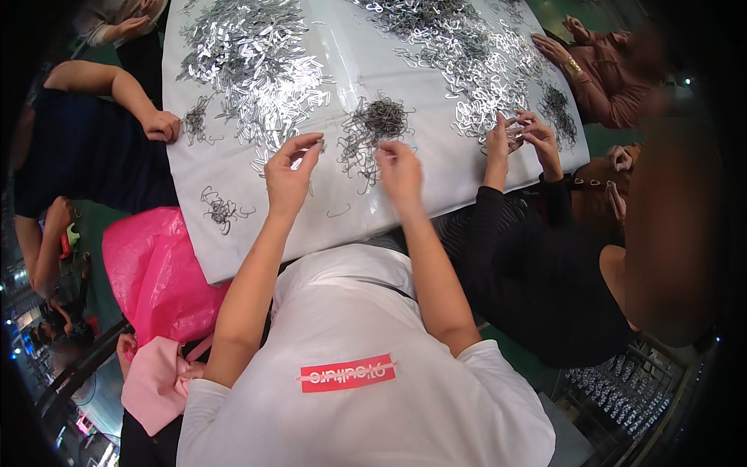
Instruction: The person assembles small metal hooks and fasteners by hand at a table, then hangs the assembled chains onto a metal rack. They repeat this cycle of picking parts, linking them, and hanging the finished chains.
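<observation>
Clock taken from mid-view, 12 at top. Pink bag (152, 268) at 9, against the table's left corner. Small hook cluster (221, 208) also at 9, set apart from the main piles, maybe to keep those pieces separate. Shiny metal heap (261, 74) at 11, tail running toward the person, probably for easy reach. Left hand (292, 173) at 10, below that tail: thumb and forefinger pinch a small metal piece (320, 145), other fingers curled; tip grip likely leaves most of it exposed. Loose hook (338, 212) at 10, closer in. Dark hook pile (379, 121) at 12, between the hands' lines, seemingly shared reach. Right hand (401, 173) at 1, at the pile's near side, fingers drawn together, blurred; can't tell if anything's in them. Co-worker's hands (520, 138) at 2. Edges: table (257, 237) corner at 8, near edge slants up toward 3, close above the shirt. White surface shows between cluster and left forearm, and from right hand to co-worker; sideways room there looks limited by those hands.
</observation>
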Demonstrator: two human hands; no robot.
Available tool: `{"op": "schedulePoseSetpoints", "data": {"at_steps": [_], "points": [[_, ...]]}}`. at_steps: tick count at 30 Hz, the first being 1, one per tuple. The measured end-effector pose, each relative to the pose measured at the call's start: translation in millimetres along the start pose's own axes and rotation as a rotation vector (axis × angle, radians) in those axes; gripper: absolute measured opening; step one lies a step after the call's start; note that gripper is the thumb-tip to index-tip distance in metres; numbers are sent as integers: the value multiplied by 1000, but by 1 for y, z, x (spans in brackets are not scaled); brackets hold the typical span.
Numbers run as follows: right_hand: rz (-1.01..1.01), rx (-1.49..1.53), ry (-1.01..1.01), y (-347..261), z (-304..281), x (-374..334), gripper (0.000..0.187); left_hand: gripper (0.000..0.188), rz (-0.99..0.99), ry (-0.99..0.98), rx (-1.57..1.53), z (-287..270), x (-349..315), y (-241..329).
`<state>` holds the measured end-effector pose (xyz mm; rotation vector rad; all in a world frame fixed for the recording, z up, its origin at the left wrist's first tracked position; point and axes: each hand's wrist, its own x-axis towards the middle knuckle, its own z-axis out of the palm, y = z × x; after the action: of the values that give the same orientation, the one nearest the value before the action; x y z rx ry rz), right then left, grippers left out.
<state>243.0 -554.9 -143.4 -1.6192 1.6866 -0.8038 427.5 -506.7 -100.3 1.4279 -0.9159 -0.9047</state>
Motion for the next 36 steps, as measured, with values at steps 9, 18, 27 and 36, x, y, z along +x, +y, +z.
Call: {"op": "schedulePoseSetpoints", "data": {"at_steps": [9, 18, 27, 36], "points": [[193, -577, -169, 33, -12, 43, 22, 18, 39, 44, 3, -17, -2, -6], [192, 679, -491, -73, -9, -9, 12, 24, 49, 77, 29, -17, -14, 9], [230, 826, -517, -104, -9, -11, 13, 25, 61, 38, 102, -16, -24, 27], [-15, 697, -344, -99, 0, -11, 8, 24, 128, 58, 120, -15, -21, 26]]}}
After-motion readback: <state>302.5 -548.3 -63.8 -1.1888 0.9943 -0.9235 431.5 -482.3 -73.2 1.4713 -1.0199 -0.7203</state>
